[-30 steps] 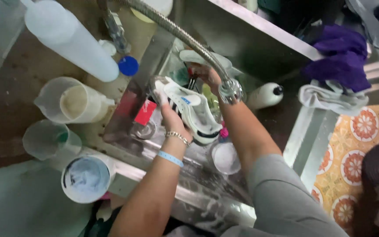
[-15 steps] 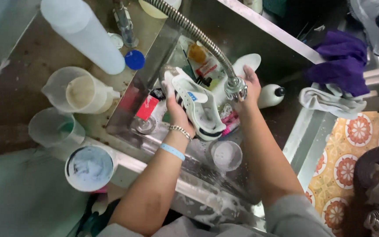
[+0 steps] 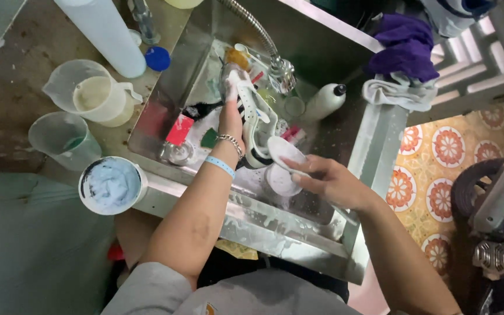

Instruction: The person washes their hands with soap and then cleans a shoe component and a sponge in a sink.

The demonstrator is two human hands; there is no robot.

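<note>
stained counter (image 3: pixel 13 99), two measuring jugs (image 3: pixel 91 93), blue-filled tub (image 3: pixel 112 185), blue cap (image 3: pixel 157 58)

Wet, glossy steel sink (image 3: pixel 298 230) (soap-streaked), translucent plastic jugs (image 3: pixel 91 96), soft purple cloth (image 3: pixel 406 49).

Dim, soft overhead light; slight motion blur.
</note>
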